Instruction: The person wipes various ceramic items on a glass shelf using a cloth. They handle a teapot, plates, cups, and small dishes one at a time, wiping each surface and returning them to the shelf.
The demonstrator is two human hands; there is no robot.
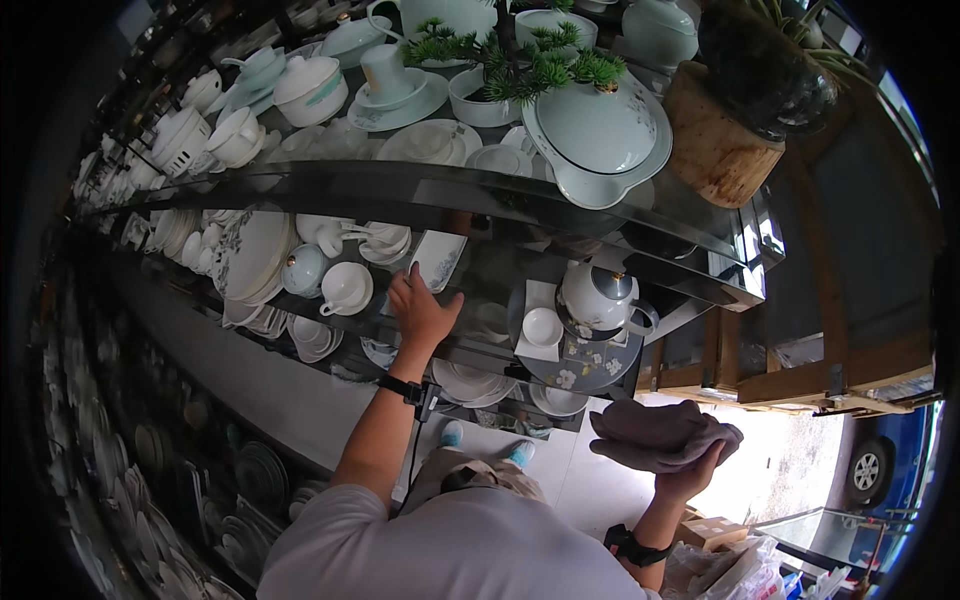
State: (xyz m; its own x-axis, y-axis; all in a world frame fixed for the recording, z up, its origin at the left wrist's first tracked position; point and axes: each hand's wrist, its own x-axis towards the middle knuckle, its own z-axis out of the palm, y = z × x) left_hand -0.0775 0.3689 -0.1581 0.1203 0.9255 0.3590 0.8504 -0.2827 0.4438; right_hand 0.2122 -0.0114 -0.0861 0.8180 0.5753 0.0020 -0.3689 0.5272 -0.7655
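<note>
My left hand (423,307) reaches over the glass shelf (480,274), its fingertips at the near left edge of a rectangular white porcelain dish (439,260) with a grey floral pattern. The thumb stands apart from the dish. Off to the right, my right hand (690,474) grips a folded dark grey-brown cloth (660,435). Left of the dish are a white cup on a saucer (346,288), a pale blue lidded pot (304,270) and stacked bowls with spoons (384,241). A white teapot (600,296) and small bowl (541,328) rest on a round floral tray (529,367).
Above, a dark-edged glass shelf (450,180) bears a large lidded tureen (600,127), an artificial pine (517,60) and a wooden stump (720,142). Plates (472,382) sit on a lower shelf. Crowded tableware (247,540) lines the left side; cardboard boxes (712,532) lie right.
</note>
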